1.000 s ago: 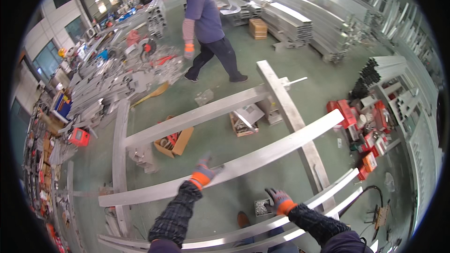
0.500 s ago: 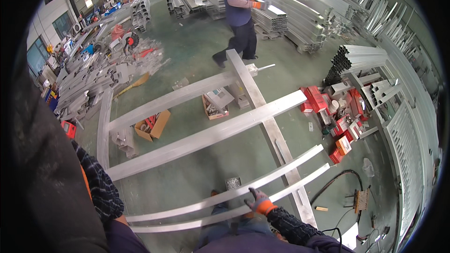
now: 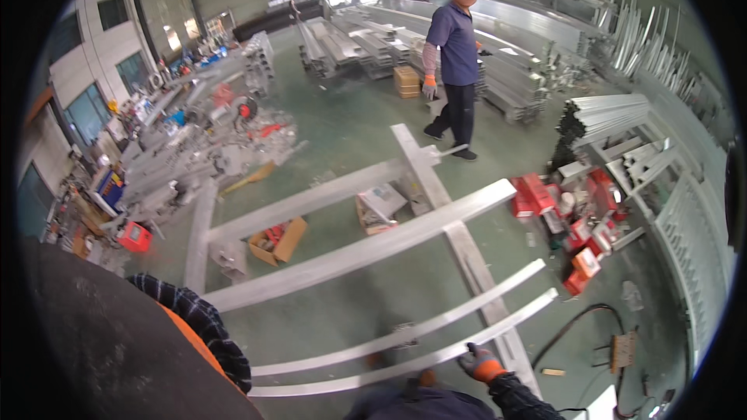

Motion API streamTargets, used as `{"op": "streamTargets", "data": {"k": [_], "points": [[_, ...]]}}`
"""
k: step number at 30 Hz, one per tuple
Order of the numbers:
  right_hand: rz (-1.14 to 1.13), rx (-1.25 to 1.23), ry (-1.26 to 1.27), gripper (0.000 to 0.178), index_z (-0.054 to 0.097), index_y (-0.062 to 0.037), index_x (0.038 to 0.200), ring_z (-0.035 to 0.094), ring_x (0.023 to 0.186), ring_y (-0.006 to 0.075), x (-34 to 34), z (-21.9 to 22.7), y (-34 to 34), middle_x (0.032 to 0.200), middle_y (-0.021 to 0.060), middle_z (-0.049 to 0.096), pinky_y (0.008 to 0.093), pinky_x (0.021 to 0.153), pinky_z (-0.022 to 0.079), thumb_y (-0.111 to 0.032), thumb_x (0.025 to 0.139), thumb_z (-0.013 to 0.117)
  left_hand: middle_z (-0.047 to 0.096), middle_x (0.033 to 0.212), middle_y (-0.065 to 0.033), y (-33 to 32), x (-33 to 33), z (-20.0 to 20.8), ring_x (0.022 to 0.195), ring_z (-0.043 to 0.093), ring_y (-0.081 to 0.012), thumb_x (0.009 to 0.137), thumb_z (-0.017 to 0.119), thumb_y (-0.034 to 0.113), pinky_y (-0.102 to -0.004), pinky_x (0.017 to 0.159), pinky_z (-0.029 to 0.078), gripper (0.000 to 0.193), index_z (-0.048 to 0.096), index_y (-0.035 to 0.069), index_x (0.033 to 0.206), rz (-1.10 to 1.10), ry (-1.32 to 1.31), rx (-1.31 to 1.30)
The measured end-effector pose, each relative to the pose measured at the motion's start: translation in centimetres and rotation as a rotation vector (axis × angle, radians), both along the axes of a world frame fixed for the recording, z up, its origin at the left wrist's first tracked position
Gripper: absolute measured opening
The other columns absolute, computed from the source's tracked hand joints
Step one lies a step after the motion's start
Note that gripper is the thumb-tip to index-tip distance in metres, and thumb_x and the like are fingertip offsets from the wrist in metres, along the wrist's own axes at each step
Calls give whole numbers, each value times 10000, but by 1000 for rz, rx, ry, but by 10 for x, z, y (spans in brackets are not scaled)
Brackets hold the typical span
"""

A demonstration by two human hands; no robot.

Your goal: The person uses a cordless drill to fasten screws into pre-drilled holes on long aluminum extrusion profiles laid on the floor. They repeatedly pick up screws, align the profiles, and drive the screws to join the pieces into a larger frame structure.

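Observation:
My right hand [image 3: 480, 362], in a grey glove with an orange cuff, is at the near edge of the closer of two long, curved pale metal bars. Its fingers are slightly bent and apart, with the tips touching or just beside this near bar [image 3: 389, 372]; no grip around it shows. The far curved bar [image 3: 436, 319] runs alongside. Both bars lie across a wide metal beam [image 3: 476, 264] at the right. On the left, my checked sleeve [image 3: 194, 315] shows behind a dark shape, and my left hand is hidden.
A thick straight beam [image 3: 373, 243] crosses the frame beyond the curved bars. Boxes of parts [image 3: 289, 241] stand on the floor, with red boxes [image 3: 533, 194] at the right. A black cable [image 3: 580, 313] curls nearby. A person [image 3: 457, 47] stands beyond the frame; metal stacks surround the area.
My right hand has moved right along the curved bars, away from the far one to the near one. The view has tilted up. The other person has turned and lowered a gloved hand.

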State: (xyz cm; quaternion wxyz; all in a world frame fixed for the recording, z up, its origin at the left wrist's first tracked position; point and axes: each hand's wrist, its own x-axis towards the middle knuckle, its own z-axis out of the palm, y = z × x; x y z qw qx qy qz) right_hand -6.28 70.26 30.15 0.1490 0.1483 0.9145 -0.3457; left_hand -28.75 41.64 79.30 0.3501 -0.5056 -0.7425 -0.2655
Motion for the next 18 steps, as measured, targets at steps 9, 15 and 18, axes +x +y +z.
{"op": "streamTargets", "data": {"k": [9, 15, 18], "points": [[103, -116, -90, 766, 525, -59, 1450, 549, 1326, 381, -10, 5, -35, 1404, 233, 594, 442, 1122, 433, -558, 880, 636, 608, 1310, -217, 8, 27, 1, 1262, 581, -366, 778, 805, 117, -469, 1093, 438, 660, 560, -29, 1373, 33, 56, -25], [226, -41, 4, 714, 543, -64, 1422, 581, 1261, 406, -18, 5, -50, 1359, 251, 611, 439, 1098, 447, -552, 906, 616, 598, 1317, -222, -12, 64, 29, 1279, 568, -378, 759, 819, 118, -480, 1093, 435, 676, 565, -24, 1369, 13, 153, 2], [247, -103, -6, 710, 560, -4, 1394, 593, 1272, 374, -29, 13, -73, 1356, 228, 630, 413, 1081, 467, -510, 905, 654, 593, 1320, -224, -52, 107, 42, 1288, 561, -384, 750, 826, 118, -485, 1094, 434, 684, 567, -21, 1367, 53, 269, 79]]}}
